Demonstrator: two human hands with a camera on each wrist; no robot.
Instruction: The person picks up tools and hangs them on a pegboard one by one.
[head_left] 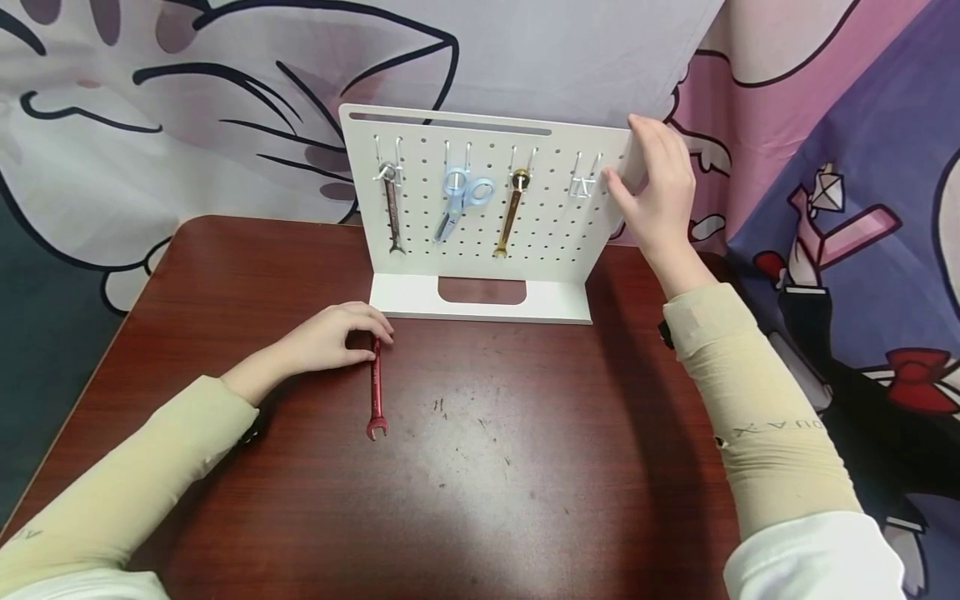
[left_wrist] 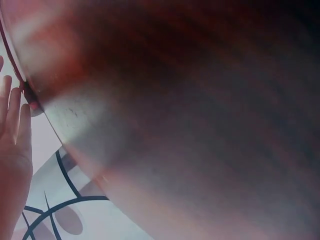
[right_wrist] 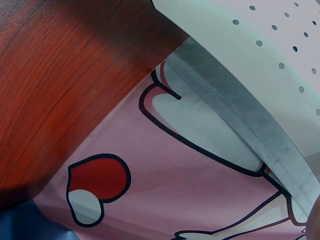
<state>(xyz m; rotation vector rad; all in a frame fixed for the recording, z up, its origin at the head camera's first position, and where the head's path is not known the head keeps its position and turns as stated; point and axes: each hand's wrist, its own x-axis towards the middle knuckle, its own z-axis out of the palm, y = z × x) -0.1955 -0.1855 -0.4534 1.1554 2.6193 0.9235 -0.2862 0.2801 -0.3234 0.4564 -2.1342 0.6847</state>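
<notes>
A red open-end wrench (head_left: 377, 392) lies on the table, its open jaw toward the near side. My left hand (head_left: 330, 337) holds its far end between thumb and fingers, which partly cover it. In the left wrist view only part of that hand (left_wrist: 15, 145) shows, at the left edge. My right hand (head_left: 663, 179) grips the upper right edge of a white pegboard (head_left: 480, 302), thumb on the front. On the board's hooks hang a silver wrench (head_left: 392, 208), light blue scissors (head_left: 453, 202) and a gold-coloured wrench (head_left: 512, 214). The rightmost hook (head_left: 582, 185) carries nothing.
The pegboard stands at the back of a dark red-brown wooden table (head_left: 480, 500). Behind it hangs a cartoon-printed cloth (head_left: 570, 58), pink and purple toward the right. The table's left edge slopes down to the lower left.
</notes>
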